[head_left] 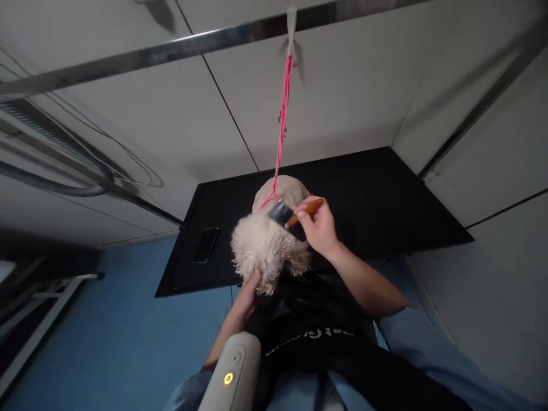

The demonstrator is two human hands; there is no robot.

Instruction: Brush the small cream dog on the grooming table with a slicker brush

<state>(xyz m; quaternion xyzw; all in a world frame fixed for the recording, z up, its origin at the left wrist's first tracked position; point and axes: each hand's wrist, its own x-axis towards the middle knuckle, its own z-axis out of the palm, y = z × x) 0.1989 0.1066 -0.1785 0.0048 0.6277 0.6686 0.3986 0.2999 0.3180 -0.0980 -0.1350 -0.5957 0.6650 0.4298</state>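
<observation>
A curly, cream-coloured dog [259, 242] is on the black table [377, 194], its fluffy head toward me and its short-coated back behind. My right hand [319, 228] grips the wooden handle of a slicker brush [280, 214]. The brush head is against the fur on top of the dog's head, slightly blurred. Down at the near side of the head, my left hand [249, 291] holds the fur, its thumb showing and its other fingers hidden. A pink grooming loop [283, 114] runs from the overhead bar down to the dog's neck.
A metal bar [171, 54] crosses above the table. On the table's left lies a dark phone [206, 245]. Close below me is a pale device [233, 371] with a lit yellow button. A grey hose [51, 177] and cables hang along the left wall.
</observation>
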